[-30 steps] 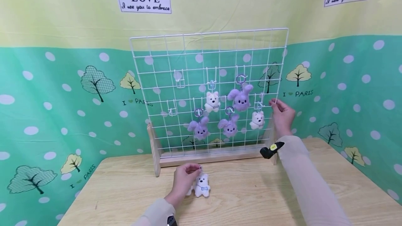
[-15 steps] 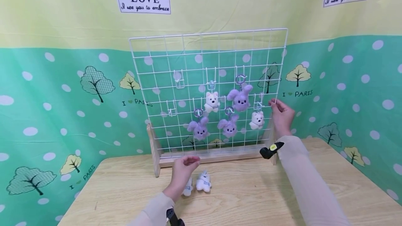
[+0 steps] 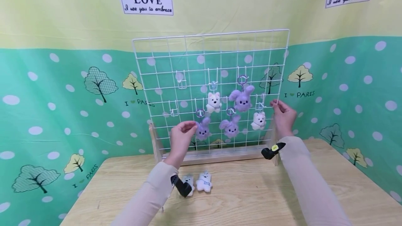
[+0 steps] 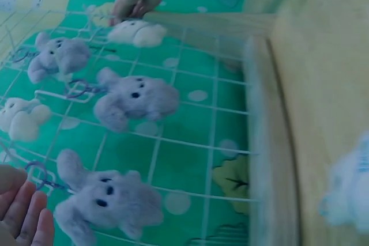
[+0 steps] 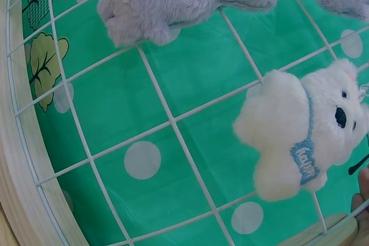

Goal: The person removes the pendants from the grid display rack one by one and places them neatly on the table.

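My left hand (image 3: 180,140) is raised before the lower left of the white wire grid (image 3: 185,55). Its fingertips are beside the ear of a hanging purple bunny plush keychain (image 3: 203,132). In the left wrist view, the fingers look loosely extended near that bunny's ring (image 4: 37,174), with nothing seen in them. At the grid's right edge, my right hand (image 3: 284,118) pinches the wire frame. Close to it hangs a white bear plush keychain (image 3: 259,121). Two more white bear plush keychains lie on the table, one (image 3: 205,182) fully visible and one (image 3: 190,180) partly behind the wrist camera.
Wooden feet hold the grid up on the wooden table (image 3: 238,198). Two bare hooks, an upper (image 3: 181,83) and a lower one (image 3: 173,111), are at the left. Another white bear (image 3: 214,103) and two purple bunnies (image 3: 242,101) hang mid-grid. A patterned curtain stands behind.
My left hand has let go of the white bear keychain on the table and risen to the lower left bunny. My right hand keeps its place on the frame.
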Demonstrator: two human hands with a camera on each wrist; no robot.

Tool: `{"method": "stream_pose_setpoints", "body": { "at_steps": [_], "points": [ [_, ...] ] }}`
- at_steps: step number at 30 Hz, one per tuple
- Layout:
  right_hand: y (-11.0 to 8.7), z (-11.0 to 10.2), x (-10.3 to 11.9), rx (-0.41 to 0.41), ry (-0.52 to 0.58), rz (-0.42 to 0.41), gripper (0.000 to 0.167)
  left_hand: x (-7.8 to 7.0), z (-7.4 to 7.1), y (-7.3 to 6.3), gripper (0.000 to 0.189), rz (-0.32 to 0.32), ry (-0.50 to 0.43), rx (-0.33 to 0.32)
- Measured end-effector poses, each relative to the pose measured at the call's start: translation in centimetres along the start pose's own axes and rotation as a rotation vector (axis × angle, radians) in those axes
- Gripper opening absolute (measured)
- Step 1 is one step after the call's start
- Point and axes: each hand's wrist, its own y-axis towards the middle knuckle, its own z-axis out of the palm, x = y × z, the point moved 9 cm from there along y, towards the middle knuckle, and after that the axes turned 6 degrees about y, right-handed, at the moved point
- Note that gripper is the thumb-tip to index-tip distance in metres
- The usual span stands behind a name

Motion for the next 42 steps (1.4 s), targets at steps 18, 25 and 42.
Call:
{"method": "stream_pose_setpoints", "body": {
  "at_steps": [18, 25, 42],
  "points": [
    [0.1, 0.3, 0.4, -0.001, -0.016, -0.015, 0.031, -2.3, 0.0, 3.2, 0.015, 0.095, 0.146, -0.186],
    [-0.1, 0.2, 0.2, 0.004, -0.024, -0.007, 0.031, -1.9, 0.2, 3.5, 0.012, 0.082, 0.150, -0.212],
    [-0.3, 0.0, 0.1, -0.007, -0.038, 0.011, 0.030, -2.2, 0.0, 3.0, 0.011, 0.163, 0.107, -0.137]
  ]
}}
